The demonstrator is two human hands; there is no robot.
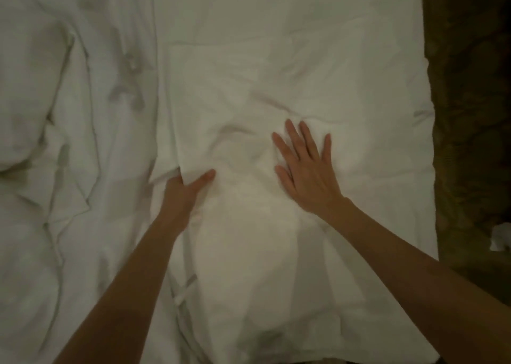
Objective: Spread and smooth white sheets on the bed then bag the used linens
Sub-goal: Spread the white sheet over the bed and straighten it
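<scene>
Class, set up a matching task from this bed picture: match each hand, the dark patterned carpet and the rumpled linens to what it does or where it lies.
Column one:
1. left hand
2. right hand
3. dark patterned carpet
4. rumpled white linens

Column two:
A. right edge of view
B. pressing flat on the sheet
C. bunched at left
D. gripping a fold of the sheet

Pairs: 1-D, 2-B, 3-A, 4-C

The scene is viewed from a single head-worn camera, aimed steeply down at the bed from close above. Both forearms are seen entering from the bottom edge. The bed's right edge and a strip of dark floor are included at right.
</scene>
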